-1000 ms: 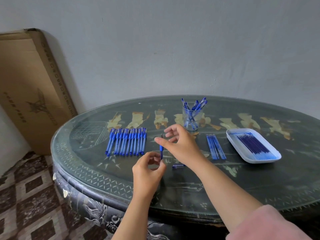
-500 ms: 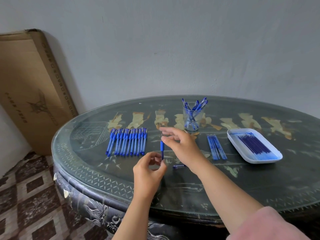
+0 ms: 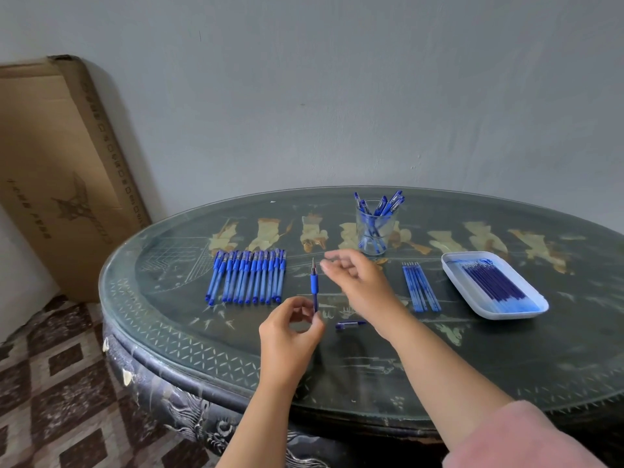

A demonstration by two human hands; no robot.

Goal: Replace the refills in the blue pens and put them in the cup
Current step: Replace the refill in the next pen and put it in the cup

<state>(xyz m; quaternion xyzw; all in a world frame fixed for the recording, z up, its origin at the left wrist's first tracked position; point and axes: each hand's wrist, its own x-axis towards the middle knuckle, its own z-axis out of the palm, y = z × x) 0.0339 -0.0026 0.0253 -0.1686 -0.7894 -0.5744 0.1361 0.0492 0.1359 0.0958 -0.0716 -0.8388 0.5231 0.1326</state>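
My left hand [image 3: 290,329] pinches the lower end of a blue pen [image 3: 314,287] and holds it upright, tip up, without its cap. My right hand [image 3: 358,282] hovers just right of the pen tip, fingers loosely spread, blurred, holding nothing. The pen's cap [image 3: 349,324] lies on the table below my right wrist. A row of several blue pens [image 3: 248,276] lies to the left. A clear cup [image 3: 374,229] with several pens stands behind. Several loose refills [image 3: 420,287] lie right of my hand, and more refills fill a white tray [image 3: 454,265].
The round dark table [image 3: 506,359] has a glass top and a carved edge near me. A large cardboard box [image 3: 60,170] leans against the wall at the left. Patterned floor tiles [image 3: 50,383] show beside the table.
My right hand has let go of the pen's tip and drawn slightly to the right, fingers opening. My left hand keeps the pen upright in place.
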